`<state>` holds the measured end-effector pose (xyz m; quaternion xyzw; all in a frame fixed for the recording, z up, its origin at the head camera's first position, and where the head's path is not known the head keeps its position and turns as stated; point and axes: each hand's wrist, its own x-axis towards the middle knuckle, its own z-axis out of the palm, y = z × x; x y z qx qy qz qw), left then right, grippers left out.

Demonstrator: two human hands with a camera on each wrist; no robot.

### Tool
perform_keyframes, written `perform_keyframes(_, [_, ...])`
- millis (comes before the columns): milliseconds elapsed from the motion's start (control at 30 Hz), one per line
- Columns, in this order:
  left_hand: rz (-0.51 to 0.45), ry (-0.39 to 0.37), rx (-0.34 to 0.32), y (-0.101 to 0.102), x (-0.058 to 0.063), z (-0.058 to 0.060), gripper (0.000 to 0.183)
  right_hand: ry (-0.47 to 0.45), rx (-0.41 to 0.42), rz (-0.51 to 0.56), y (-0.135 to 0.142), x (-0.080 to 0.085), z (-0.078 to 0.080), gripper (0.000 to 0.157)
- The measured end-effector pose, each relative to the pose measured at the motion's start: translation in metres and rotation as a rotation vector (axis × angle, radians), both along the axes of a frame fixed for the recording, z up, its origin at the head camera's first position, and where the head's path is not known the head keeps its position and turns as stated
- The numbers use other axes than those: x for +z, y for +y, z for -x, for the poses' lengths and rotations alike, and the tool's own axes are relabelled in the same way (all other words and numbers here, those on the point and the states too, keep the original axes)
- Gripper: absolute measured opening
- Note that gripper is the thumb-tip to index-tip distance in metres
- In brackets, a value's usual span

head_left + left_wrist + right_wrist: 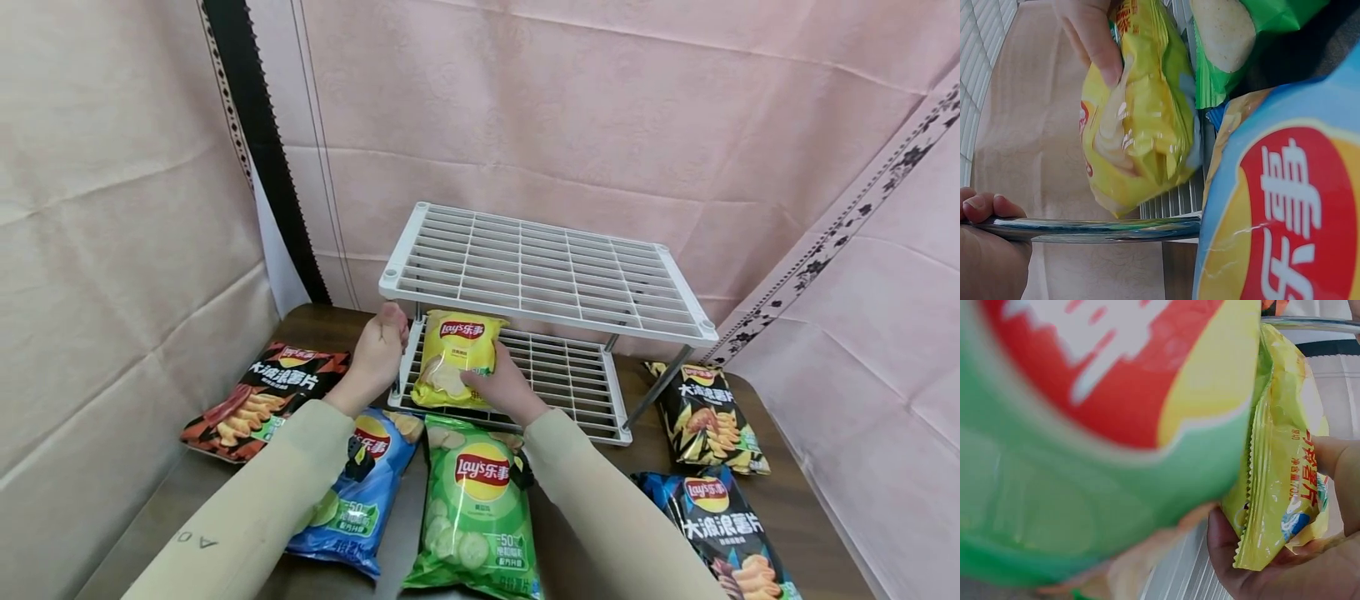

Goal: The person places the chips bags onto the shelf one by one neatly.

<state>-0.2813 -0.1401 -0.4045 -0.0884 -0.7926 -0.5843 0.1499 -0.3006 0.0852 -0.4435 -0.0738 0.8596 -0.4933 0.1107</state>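
Observation:
A yellow bag of chips leans at the left part of the lower shelf of a white two-tier rack. My right hand grips its right lower side, thumb on the front; in the right wrist view the bag's crimped edge lies close to the palm. At the rack's front left corner, just under the top shelf, is my left hand. The left wrist view has its fingers curled round the shiny metal post of the rack.
In front of the rack lie a blue bag and a green bag of chips. A red-black bag is on the left. Toward the right are a black-yellow bag and a black-blue bag. Pink cloth hangs behind.

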Motion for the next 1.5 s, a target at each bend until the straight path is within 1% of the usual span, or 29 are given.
perform_keyframes(133, [-0.003, 0.014, -0.003, 0.002, -0.001, 0.001, 0.062, -0.002, -0.009, -0.003, -0.004, 0.001, -0.001, 0.082])
perform_keyframes(267, [0.000, 0.012, 0.003, 0.001, -0.002, 0.002, 0.062, -0.008, -0.005, 0.018, -0.003, -0.001, -0.001, 0.080])
perform_keyframes(367, [0.013, 0.011, 0.008, 0.001, -0.001, 0.002, 0.063, -0.009, 0.002, 0.034, -0.004, -0.002, -0.001, 0.079])
perform_keyframes(500, [0.028, 0.012, 0.005, -0.001, -0.002, 0.003, 0.062, -0.014, -0.001, 0.030, -0.005, -0.001, -0.003, 0.080])
perform_keyframes(767, [0.014, 0.019, -0.007, 0.000, -0.002, 0.003, 0.062, -0.021, 0.009, 0.030, -0.004, -0.002, -0.003, 0.079])
perform_keyframes(1067, [0.005, -0.011, -0.005, 0.000, -0.002, 0.000, 0.062, -0.014, 0.022, -0.025, -0.005, -0.003, -0.003, 0.087])
perform_keyframes(1300, [0.000, -0.031, -0.011, -0.001, -0.001, -0.001, 0.063, -0.021, 0.027, -0.017, -0.003, -0.002, -0.005, 0.090])
perform_keyframes(1500, [0.001, -0.025, -0.011, -0.001, 0.001, -0.001, 0.063, -0.020, 0.037, -0.012, 0.007, 0.001, -0.007, 0.093])
